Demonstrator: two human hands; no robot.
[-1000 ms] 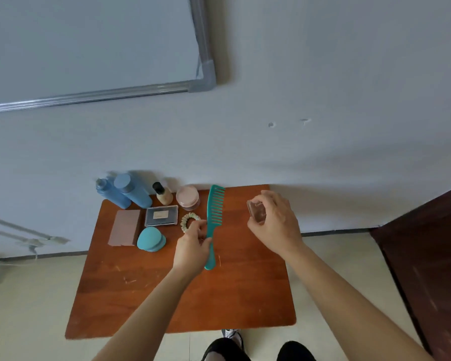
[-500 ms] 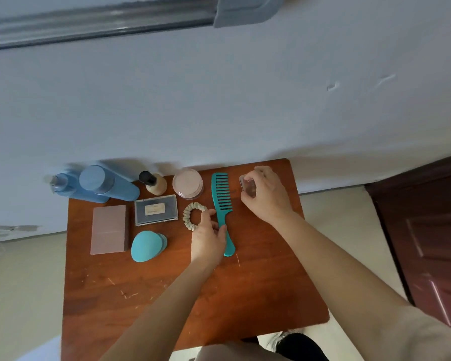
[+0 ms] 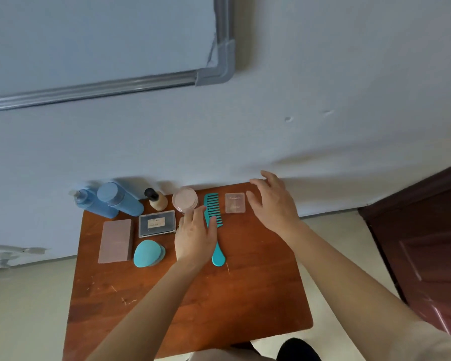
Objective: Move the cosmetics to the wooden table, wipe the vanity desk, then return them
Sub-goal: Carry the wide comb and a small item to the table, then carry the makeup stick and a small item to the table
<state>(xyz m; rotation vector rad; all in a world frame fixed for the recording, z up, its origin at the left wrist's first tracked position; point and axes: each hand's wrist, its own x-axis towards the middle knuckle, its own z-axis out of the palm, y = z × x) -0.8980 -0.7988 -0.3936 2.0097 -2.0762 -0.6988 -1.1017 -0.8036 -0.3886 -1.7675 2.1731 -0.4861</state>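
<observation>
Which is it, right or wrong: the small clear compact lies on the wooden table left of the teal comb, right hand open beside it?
Wrong on one point. The head view shows the small clear compact lying on the wooden table right of the teal comb, not left. The right hand is open beside it.

Plain indoor room, half office, half dressing corner: whiteboard (image 3: 89, 35) upper left on white wall (image 3: 323, 74); small wooden counter (image 3: 219, 295) bearing cosmetics (image 3: 156, 224); dark wooden door (image 3: 427, 243) at right; pale floor (image 3: 24, 308).

Teal comb (image 3: 213, 220), two blue bottles (image 3: 110, 200), reddish-brown wooden table (image 3: 245, 295) (pale scratches).
</observation>
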